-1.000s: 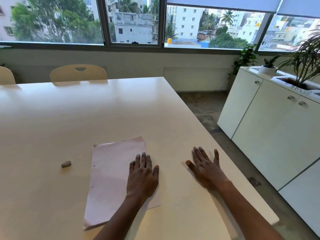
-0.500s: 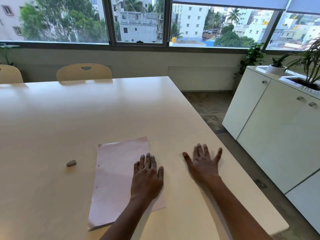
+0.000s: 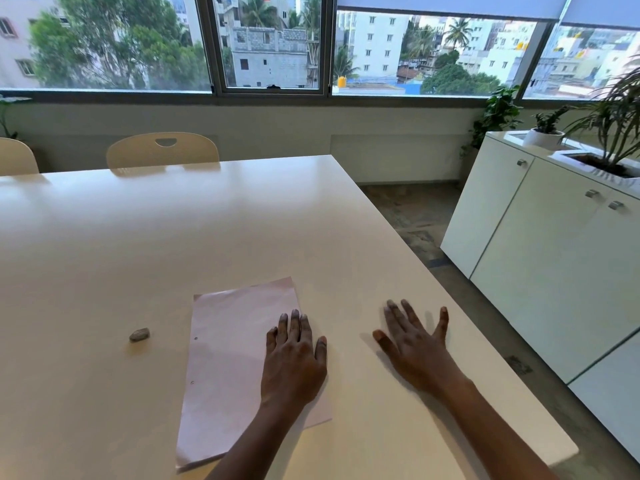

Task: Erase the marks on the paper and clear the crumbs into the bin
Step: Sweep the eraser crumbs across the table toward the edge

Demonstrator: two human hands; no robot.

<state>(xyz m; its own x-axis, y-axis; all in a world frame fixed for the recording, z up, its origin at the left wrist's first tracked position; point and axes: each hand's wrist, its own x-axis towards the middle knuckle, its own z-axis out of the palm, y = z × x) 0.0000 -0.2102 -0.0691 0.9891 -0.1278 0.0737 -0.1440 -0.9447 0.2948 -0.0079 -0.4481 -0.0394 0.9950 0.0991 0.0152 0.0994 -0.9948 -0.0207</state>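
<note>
Left hand (image 3: 294, 358) lies flat, fingers extended, on the pale pink paper sheet (image 3: 235, 358); right hand (image 3: 414, 348) splayed, empty, on the glossy white worktop (image 3: 173, 244); small grey eraser (image 3: 139, 334) lies apart.

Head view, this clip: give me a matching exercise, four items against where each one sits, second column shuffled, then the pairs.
Items:
1. left hand
2. right hand
3. eraser
4. potted plant

Places:
A. on the white cabinet
B. flat on the bare table, right of the paper
C. alone on the table, left of the paper
D. flat on the paper's right part

Pairs: 1-D, 2-B, 3-C, 4-A
</note>
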